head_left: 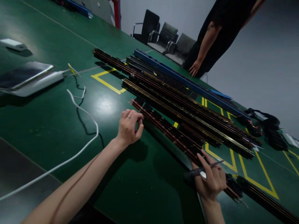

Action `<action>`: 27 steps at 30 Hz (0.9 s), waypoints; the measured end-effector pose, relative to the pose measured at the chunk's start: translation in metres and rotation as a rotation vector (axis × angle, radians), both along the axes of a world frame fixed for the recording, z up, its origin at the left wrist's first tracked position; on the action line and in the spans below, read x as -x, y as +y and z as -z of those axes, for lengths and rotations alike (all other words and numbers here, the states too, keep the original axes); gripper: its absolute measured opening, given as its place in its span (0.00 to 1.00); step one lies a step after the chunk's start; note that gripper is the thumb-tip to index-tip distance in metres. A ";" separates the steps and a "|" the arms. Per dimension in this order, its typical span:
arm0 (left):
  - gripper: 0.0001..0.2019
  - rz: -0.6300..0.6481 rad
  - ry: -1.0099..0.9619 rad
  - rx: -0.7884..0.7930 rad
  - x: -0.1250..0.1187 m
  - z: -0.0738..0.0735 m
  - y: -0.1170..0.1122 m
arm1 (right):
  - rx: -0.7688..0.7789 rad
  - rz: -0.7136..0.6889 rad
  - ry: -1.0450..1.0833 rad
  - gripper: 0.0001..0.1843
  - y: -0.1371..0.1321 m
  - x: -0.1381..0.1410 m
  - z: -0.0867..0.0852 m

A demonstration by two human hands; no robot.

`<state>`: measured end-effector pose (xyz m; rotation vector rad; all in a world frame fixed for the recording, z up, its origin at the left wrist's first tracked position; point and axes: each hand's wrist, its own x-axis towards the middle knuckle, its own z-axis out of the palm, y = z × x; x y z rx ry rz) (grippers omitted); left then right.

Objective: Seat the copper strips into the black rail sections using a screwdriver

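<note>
Thumb and curled fingers nearly meet on my left hand, beside the left end of the nearest long dark bar with copper-coloured strips. Whether anything small is pinched there, I cannot make out. My right hand is closed around a slim dark-handled tool with a thin grey shaft, resembling a screwdriver. This hand lies over the right part of the same bar and hides some of it. Just beyond, a bar with brass-coloured strips runs roughly parallel.
More dark bars and a long blue channel lie farther back on the green table, marked with yellow tape. At left are a tablet and a white cable. A person stands beyond, near chairs.
</note>
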<state>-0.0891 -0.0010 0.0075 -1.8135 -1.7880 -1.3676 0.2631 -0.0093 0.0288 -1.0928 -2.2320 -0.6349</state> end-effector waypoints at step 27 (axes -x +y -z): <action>0.27 0.227 0.138 0.316 -0.003 0.011 0.018 | 0.370 0.200 0.146 0.24 0.201 0.031 -0.007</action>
